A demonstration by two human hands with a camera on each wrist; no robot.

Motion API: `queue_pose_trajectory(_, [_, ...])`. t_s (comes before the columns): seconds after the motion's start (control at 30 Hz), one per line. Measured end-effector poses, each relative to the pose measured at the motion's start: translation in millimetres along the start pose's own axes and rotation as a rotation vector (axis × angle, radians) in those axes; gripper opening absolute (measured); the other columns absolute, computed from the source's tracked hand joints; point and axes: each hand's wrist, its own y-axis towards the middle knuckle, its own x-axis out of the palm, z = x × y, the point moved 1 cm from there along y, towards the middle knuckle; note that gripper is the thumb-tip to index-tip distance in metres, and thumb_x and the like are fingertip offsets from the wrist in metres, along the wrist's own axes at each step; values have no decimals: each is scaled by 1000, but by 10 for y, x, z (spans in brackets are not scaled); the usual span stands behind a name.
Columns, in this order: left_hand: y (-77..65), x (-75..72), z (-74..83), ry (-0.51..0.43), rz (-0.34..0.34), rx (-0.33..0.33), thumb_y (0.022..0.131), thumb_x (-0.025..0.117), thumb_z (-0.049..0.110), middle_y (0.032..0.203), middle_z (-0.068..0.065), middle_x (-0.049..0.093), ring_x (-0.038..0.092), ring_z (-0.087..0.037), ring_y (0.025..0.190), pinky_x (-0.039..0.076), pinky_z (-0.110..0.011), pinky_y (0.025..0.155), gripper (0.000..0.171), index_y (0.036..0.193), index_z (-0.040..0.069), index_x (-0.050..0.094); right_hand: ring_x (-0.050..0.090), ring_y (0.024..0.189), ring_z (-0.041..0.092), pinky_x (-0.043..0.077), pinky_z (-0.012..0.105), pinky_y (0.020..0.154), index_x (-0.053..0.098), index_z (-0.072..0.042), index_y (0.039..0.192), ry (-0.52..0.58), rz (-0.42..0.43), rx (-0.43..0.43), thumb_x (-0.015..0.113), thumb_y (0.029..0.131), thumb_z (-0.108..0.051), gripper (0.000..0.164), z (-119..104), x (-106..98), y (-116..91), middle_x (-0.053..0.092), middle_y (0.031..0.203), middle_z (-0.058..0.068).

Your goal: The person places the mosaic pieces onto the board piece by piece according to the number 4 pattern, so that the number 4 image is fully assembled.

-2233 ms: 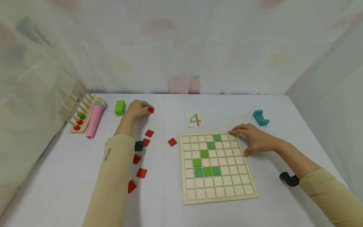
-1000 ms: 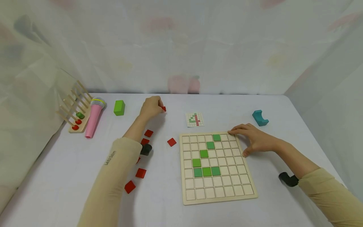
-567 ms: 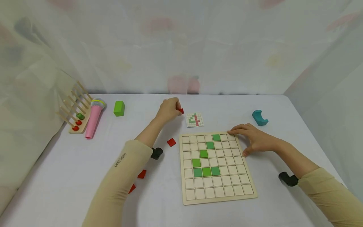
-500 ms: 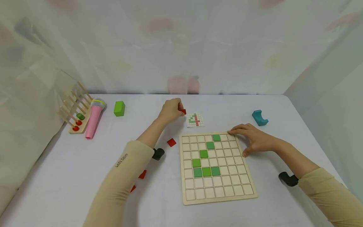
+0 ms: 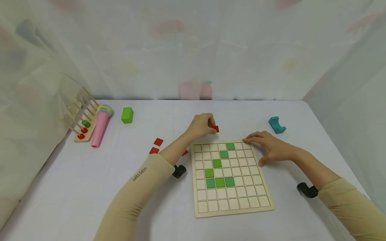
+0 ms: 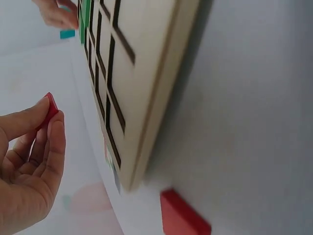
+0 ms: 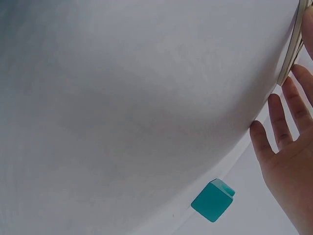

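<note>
My left hand [image 5: 201, 126] pinches a small red square tile [image 5: 215, 128] between thumb and fingertips, just beyond the far edge of a wooden grid board [image 5: 235, 211]. In the left wrist view the tile is held up off the table, tilted, beside the board's corner. Green tiles [image 5: 220, 182] fill several cells, forming a diagonal and a short row. At the board's far right corner rests my right hand [image 5: 272, 147], fingers spread and fairly straight, thumb against the right edge. The printed pattern card behind the board is mostly covered by the left hand.
Loose red tiles [image 5: 158, 142] lie left of the board, some hidden under the left forearm. A green block [image 5: 127, 115], a pink toy microphone [image 5: 100, 127] and a pegged wooden stand [image 5: 87, 134] are at the far left. A teal curved block [image 5: 276, 125] sits behind the right hand.
The left hand has carried the red tile rightward from the far left of the table, over the pattern card to the board's far edge. The right hand stays at the board's corner.
</note>
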Motion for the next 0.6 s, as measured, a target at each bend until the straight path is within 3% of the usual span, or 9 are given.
queue_pose_trajectory(0.2, [-34, 146, 130, -103, -66, 9, 81, 80, 11, 91, -9, 70, 62, -16, 80, 46, -19, 67, 18, 90, 6, 66, 39, 129, 32, 38, 55, 102, 51, -16, 143, 10, -1, -6, 90, 61, -38, 94, -6, -5, 0, 50, 143, 11])
queue_pose_trajectory(0.43, [0, 276, 253, -203, -166, -37, 85, 74, 8, 95, -15, 74, 72, -18, 77, 55, -20, 66, 11, 93, 2, 68, 39, 128, 31, 38, 55, 101, 51, -15, 143, 13, 0, -20, 90, 62, -39, 93, -11, -16, -5, 50, 143, 11])
queue_pose_trajectory(0.6, [5, 374, 293, -173, -245, -71, 88, 71, 9, 97, -15, 75, 69, -13, 69, 55, -19, 63, 8, 91, 2, 71, 39, 129, 32, 38, 55, 101, 51, -15, 143, 21, 0, -17, 89, 62, -41, 93, -19, -19, -15, 49, 144, 11])
